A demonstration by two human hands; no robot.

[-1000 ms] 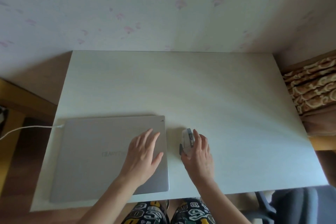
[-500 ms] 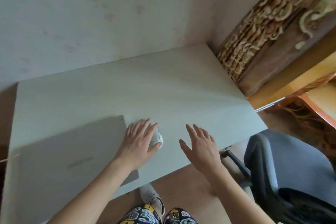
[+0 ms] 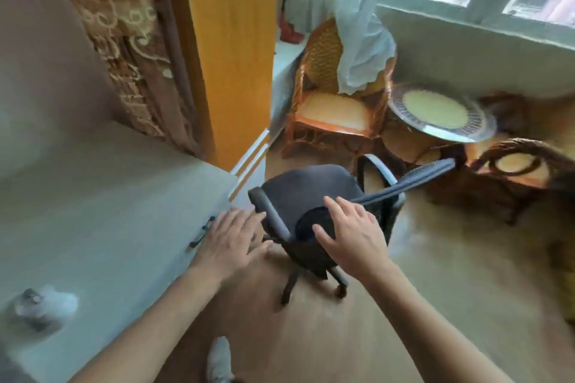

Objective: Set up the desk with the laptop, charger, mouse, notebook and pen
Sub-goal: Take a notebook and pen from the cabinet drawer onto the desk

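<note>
While outstretched, left hand (image 3: pixel 231 238) – right hand (image 3: pixel 350 235), fingers straight

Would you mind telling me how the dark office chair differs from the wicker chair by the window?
The office chair is dark, on a wheeled base; the wicker chair is orange-brown with fixed legs. The office chair stands near the desk, under the right hand; the wicker chair has a curtain draped over it. Both are unoccupied.
</note>
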